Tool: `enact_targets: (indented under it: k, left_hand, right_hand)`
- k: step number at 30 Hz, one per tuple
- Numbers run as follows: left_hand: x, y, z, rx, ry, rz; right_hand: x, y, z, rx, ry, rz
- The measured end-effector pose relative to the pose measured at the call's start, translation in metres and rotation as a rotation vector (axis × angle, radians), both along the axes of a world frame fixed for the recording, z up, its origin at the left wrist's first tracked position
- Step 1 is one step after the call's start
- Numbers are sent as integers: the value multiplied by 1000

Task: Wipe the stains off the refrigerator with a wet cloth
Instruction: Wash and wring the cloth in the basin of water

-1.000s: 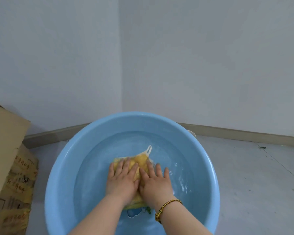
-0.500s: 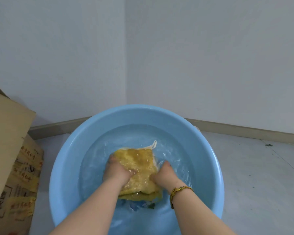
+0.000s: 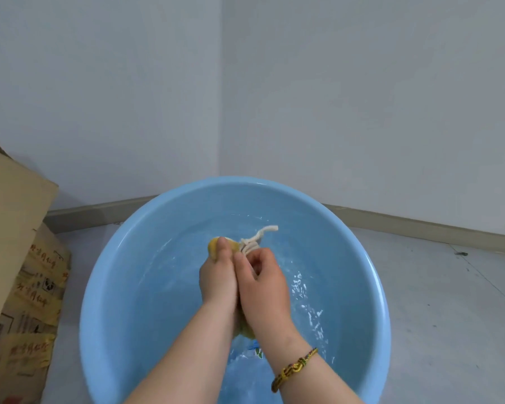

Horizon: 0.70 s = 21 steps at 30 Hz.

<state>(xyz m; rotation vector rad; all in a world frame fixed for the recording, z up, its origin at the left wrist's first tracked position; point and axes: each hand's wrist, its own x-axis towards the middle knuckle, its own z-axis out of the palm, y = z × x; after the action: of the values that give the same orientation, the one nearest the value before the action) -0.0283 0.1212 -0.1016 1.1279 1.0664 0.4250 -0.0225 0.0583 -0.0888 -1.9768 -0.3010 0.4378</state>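
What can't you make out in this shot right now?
- Most of the yellow cloth: bunched between the left hand and right hand.
- The blue basin's near rim: cut off by the bottom edge.
- The refrigerator: not in view.
- The cardboard box's print: too small to read.

A pale grey floor [image 3: 449,301] fills the lower frame. A blue basin [image 3: 123,287] of water sits on it at lower centre, and cardboard boxes [image 3: 18,272] stand on it at the left edge.
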Motion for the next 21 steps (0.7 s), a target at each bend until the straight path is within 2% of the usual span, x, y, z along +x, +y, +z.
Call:
enact_targets:
  k: [3,6,8,11,13,15,18,21]
  left_hand:
    - [-1,-9,7,9,13,-16]
    - [-3,-14,9,54,10,-64]
    - [-4,-7,8,90,6,-45]
    - [-4,4,10,-58,-66,1]
    - [-5,3,8,-134,-59,-51]
    - [-4,-1,3,-175,-36,-109]
    - [-6,3,-17,-135,56,-134]
    - [-11,13,-36,-118,150,-158]
  right_hand:
    - [14,4,-5,-110,-33,-18]
    - [22,3,-6,-81,59,-72]
    - [11,1,-2,-70,-5,-42]
    - [-4,1,6,-84,-186,50]
    - [4,1,5,-132,-216,69]
    - [17,0,-1,-302,-196,80]
    - [24,-6,-18,-607,-137,103]
    - [24,-13,-29,-714,-87,166]
